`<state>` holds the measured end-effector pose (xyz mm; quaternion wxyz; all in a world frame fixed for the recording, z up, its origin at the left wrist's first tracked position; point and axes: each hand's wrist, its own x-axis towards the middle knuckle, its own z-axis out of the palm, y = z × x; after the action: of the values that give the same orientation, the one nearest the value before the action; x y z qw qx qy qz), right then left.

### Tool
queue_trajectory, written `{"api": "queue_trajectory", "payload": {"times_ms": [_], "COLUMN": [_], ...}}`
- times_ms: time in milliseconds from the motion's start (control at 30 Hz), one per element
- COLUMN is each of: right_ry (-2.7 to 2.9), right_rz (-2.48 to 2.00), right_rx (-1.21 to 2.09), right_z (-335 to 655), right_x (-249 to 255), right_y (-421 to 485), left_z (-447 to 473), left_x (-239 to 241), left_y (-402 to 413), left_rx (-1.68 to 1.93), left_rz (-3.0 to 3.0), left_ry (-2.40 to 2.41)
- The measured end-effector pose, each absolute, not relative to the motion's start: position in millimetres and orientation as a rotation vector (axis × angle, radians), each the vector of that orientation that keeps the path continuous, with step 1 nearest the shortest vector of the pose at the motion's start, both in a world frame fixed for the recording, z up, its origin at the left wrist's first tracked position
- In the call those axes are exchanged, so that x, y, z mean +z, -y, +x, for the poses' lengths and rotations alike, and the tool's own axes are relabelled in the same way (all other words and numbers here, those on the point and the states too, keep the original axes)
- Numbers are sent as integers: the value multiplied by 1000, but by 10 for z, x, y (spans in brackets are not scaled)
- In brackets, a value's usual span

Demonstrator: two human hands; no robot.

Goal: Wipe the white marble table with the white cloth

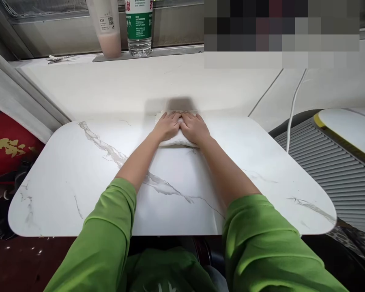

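Observation:
A small white folded cloth (177,141) lies at the far edge of a white marble-patterned table (79,182). My left hand (167,125) and my right hand (194,127) lie side by side on top of the cloth, palms down, fingers stretched flat and pointing away from me. The two hands touch each other at the thumbs. Most of the cloth is hidden under them; only its near edge and left corner show. Both my arms wear green sleeves pushed up to the elbows.
Behind the table runs a white windowsill (170,81) holding a clear water bottle (139,28) with a green label and a pinkish tube (107,28). A white cable (293,109) hangs at right beside a grey ribbed unit (328,166). Red fabric (6,146) lies at left.

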<state>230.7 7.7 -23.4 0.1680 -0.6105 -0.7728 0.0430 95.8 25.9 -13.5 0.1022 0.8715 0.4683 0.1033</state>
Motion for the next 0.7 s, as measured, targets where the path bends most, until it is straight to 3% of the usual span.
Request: {"api": "queue_trajectory", "payload": {"times_ms": [233,433,700], "right_ry": [2259,2303,2052], "right_rz": [-1707,-1595,-1409], "right_rx": [163,199,812], "right_z": [2316,2193,2140], "right_x": [-270,-280,-177], "right_y": [293,1374,2262], "left_z": [920,714,332], "left_x": [-113,-84,-8], "left_y": [200,1340,2335], "left_rx": [273,229,161], "left_rz": [2520,2618,2758], "left_ry": [-1474,-1471,-1383]}}
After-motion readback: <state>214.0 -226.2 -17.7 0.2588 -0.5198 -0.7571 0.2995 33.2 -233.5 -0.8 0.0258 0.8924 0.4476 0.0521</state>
